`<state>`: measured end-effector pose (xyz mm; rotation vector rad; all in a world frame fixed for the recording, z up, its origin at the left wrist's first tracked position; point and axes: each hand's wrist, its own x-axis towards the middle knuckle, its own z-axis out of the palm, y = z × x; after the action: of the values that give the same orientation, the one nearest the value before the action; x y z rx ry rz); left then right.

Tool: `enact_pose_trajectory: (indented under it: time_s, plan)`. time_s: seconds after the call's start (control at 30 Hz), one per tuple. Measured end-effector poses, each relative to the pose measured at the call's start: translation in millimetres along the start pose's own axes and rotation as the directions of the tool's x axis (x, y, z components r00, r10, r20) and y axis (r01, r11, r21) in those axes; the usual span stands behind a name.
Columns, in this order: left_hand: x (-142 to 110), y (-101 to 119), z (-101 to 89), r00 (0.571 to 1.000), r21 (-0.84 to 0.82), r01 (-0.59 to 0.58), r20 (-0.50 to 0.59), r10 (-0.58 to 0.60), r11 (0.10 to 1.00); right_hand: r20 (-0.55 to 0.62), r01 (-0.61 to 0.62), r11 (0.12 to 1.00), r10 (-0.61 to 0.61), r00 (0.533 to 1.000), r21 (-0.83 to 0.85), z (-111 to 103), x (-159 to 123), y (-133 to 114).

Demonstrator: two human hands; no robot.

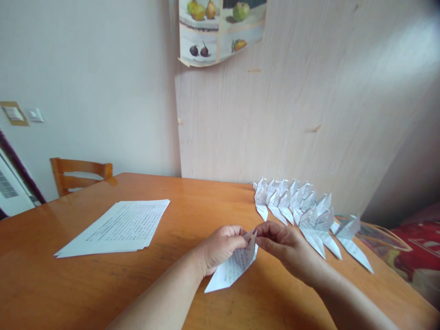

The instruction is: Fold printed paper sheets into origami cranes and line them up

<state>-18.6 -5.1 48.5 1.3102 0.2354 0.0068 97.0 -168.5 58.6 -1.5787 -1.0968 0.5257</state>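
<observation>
A partly folded piece of printed paper (233,268) is held just above the wooden table (68,284), near its front middle. My left hand (220,247) grips its upper left part with curled fingers. My right hand (285,247) pinches the paper's top point between thumb and fingertips. To the right of my hands, a row of several finished folded paper figures (302,211) lies on the table along the wall. A stack of flat printed sheets (120,227) rests on the table to the left.
A wooden chair (79,174) stands at the table's far left end. A pale wooden board (292,101) leans behind the table with a fruit picture (220,27) above. Red patterned fabric (415,256) lies off the right edge.
</observation>
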Motion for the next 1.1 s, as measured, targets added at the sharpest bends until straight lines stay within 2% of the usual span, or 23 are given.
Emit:
enact_pose_trajectory:
  time_s: [0.27,0.53,0.83,1.1]
  plan:
    - [-0.6,1.1,-1.0,1.000,-0.013,-0.015,0.019,0.015,1.000,0.029,-0.022,0.997,0.020,0.999,0.067,1.1,-0.8,-3.3]
    - [-0.5,0.4,-3.1,0.999,-0.042,0.036,0.038,-0.034,0.998,0.044,-0.051,0.994,0.047,0.998,0.096,1.7,-1.2,-7.4]
    - [0.3,-0.9,-0.7,0.999,0.024,0.033,0.035,-0.034,0.999,-0.098,0.063,0.994,-0.072,0.993,-0.091,8.7,-1.1,3.0]
    - [-1.4,-0.3,2.9,1.000,0.024,0.019,0.000,-0.020,1.000,-0.155,0.122,0.948,-0.173,0.973,-0.293,12.1,-3.8,-6.2]
